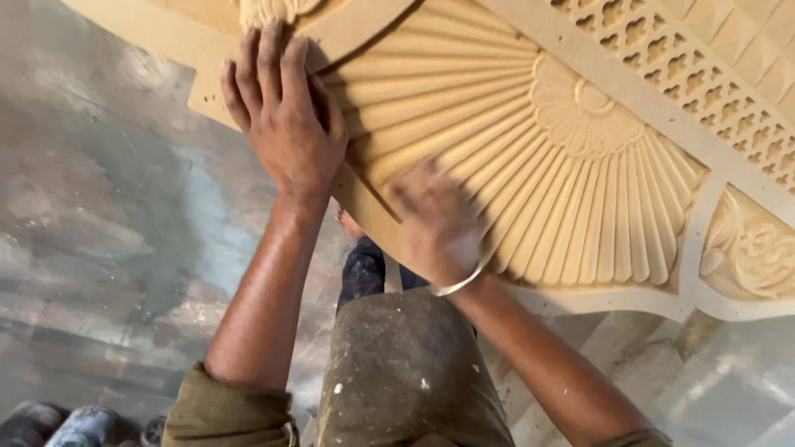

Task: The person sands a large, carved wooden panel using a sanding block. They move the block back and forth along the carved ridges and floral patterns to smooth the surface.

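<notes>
A large carved wooden panel (580,157) with a fan of radiating ribs, a flower rosette and a pierced lattice border fills the upper right. My left hand (286,108) lies flat on its left edge, fingers spread and pressing down. My right hand (435,223) is blurred with motion and rests on the fan ribs near the panel's lower edge; whether it holds anything I cannot tell. A metal bangle (460,281) circles my right wrist.
A dusty grey concrete floor (99,215) lies below at left. My knee in dusty trousers (406,364) and a bare foot (348,223) sit under the panel's edge. Dark round objects (74,424) lie at the bottom left corner.
</notes>
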